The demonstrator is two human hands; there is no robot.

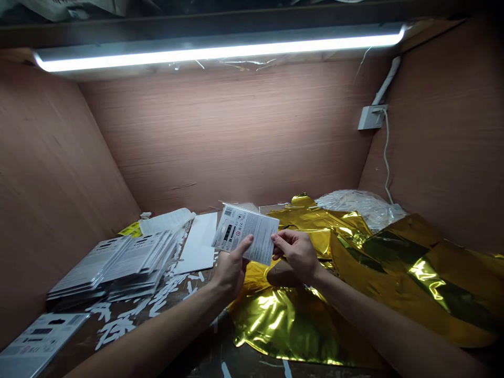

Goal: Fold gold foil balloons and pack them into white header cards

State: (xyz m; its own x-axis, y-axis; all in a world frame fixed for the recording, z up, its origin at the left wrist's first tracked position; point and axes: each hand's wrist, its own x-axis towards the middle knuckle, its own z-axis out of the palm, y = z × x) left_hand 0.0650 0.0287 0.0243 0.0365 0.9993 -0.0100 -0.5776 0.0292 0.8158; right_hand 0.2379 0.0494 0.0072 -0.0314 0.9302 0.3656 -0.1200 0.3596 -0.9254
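Note:
A printed packaging card (252,228) in a clear plastic sleeve is held up, tilted, in the middle of the head view. Small print, icons and a barcode show on its face. My left hand (230,268) grips its lower edge, thumb on the front. At the right edge, my right hand (295,254) pinches the card between thumb and fingers. Shiny gold foil (283,320) lies crumpled beneath and to the right of both hands. Left of them is a stack of similar printed cards (134,262), with a white sheet (199,241) beside it.
White paper strips (118,328) litter the dark table. Another printed card (39,341) lies at the near left. Clear plastic (356,205) is heaped at the back right. Wooden panels enclose the space, under a tube light (220,52). A cable hangs from a wall socket (371,117).

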